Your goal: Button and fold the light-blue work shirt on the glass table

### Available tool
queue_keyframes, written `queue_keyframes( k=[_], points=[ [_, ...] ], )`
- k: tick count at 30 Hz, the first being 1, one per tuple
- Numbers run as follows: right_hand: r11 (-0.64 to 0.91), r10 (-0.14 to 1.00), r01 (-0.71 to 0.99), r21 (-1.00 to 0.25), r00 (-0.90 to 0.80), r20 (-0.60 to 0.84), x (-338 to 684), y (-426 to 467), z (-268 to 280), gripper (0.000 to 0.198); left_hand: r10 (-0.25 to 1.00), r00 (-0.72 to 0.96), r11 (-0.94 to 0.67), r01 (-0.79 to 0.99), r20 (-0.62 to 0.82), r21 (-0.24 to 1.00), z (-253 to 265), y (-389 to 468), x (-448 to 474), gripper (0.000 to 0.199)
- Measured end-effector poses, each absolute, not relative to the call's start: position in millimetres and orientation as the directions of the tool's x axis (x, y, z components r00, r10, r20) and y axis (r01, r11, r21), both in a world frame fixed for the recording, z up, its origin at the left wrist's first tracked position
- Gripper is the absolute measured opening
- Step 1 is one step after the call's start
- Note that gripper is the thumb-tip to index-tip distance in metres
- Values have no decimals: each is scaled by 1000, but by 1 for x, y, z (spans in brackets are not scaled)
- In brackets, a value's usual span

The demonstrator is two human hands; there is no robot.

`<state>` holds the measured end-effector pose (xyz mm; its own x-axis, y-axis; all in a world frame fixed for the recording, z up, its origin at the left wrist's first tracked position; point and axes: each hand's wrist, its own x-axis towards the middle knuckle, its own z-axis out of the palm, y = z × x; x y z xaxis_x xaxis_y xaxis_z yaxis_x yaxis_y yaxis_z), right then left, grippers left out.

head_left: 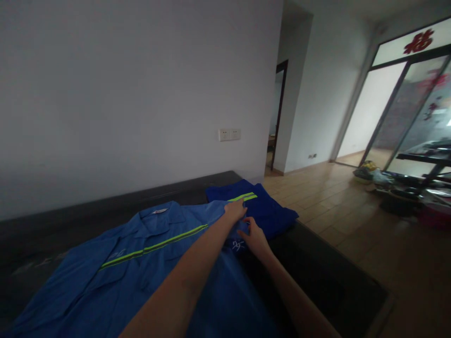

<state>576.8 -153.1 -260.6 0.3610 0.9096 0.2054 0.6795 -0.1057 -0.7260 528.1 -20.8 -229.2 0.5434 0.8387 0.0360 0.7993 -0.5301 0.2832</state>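
A blue work jacket with a yellow-green reflective stripe lies spread on the dark table, its collar toward the wall. My left hand reaches across to the jacket's right-hand sleeve, its fingers closed on the cloth. Close beside it my right hand pinches the edge of the same sleeve, thumb and forefinger bent. Just beyond both hands sits a darker blue folded garment, also with a reflective stripe. White marking shows on dark cloth below my right hand. My forearms cover part of the jacket.
The dark table runs along a pale wall with a socket plate. Past its right edge is a wooden floor. Bags and basins stand by the glass sliding doors at right.
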Motion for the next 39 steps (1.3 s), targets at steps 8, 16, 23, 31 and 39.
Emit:
queue_keyframes(
  k=[8,16,23,31,39],
  points=[
    [13,912,753,-658,260,316,570,-157,-246,20,911,413,-384,845,2,372,-233,-9,533,73],
    [115,869,829,-547,184,460,557,-164,-241,18,873,485,-397,768,-51,503,-232,-1,521,53],
    [254,842,859,-445,30,539,535,-171,-241,33,912,401,-167,562,-91,810,-206,14,492,53],
    [516,818,762,-391,-302,490,502,-187,-230,49,915,379,-18,376,-136,926,-181,30,386,32],
    [481,873,801,-357,-399,280,498,-187,-237,31,939,255,8,654,-231,756,-222,26,294,49]
  ],
)
